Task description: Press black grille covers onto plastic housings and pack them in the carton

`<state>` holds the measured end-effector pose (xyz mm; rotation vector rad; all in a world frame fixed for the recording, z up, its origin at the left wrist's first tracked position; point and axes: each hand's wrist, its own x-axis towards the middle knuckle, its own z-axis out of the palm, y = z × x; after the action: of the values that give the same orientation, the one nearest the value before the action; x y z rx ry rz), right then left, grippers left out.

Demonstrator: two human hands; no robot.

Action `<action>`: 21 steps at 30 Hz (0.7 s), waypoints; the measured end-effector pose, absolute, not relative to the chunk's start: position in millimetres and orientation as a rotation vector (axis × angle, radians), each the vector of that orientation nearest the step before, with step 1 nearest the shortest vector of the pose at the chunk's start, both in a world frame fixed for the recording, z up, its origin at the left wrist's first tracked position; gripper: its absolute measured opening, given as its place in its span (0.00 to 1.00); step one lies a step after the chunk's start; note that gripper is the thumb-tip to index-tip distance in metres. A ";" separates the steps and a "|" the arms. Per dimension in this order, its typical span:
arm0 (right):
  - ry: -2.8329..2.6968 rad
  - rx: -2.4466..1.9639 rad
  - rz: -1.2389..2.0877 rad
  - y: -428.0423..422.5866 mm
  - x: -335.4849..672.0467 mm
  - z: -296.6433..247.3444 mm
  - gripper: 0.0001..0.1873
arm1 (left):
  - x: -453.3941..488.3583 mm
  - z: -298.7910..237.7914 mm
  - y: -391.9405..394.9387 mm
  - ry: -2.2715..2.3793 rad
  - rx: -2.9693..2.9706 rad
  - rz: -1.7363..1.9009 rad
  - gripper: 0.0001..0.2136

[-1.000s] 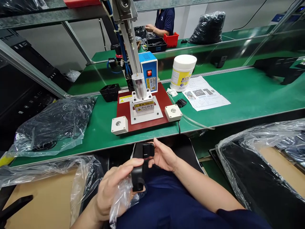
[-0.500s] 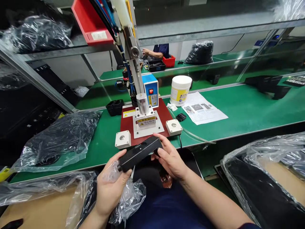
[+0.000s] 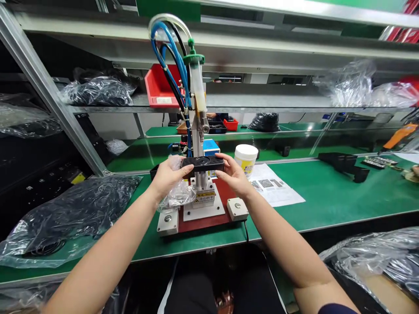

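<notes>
Before the press (image 3: 203, 199), left hand (image 3: 167, 176) and right hand (image 3: 235, 175) hold a black part (image 3: 203, 162), fingers gripping its ends; the plastic bag (image 3: 179, 194) bunched by the left could snag, tugging it loose

Right of centre in the frame, a white tub (image 3: 245, 160) with a yellow label stands on the green desk (image 3: 340, 200) beside a printed sheet (image 3: 283, 194). Lower left lies a plastic bag (image 3: 88, 213) (dark contents show through). Upper left of centre, a red bin (image 3: 159, 85) sits on a shelf (image 3: 262, 98).
</notes>
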<state>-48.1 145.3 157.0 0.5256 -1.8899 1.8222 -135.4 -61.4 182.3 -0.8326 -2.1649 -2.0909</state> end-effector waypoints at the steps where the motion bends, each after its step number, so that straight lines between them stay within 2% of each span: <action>1: -1.897 0.531 1.836 149.2 -56.2 157.8 0.28 | -141.0 181.2 -57.0 -2.144 -0.813 -2.121 0.29; 6: -1.939 0.549 1.860 158.2 -72.7 143.8 0.25 | -149.4 163.1 -50.7 -2.065 -0.825 -2.400 0.32; 11: -1.940 0.527 1.897 160.8 -74.3 131.7 0.24 | -150.2 155.4 -49.9 -1.950 -0.849 -2.572 0.28; 21: -1.988 0.508 1.829 168.1 -80.0 119.1 0.25 | -146.1 151.6 -43.7 -1.930 -0.780 -2.619 0.29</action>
<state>-80.0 168.1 119.1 0.5082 -1.9877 1.8293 -146.1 -43.7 151.6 -0.7795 -1.9303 -2.6187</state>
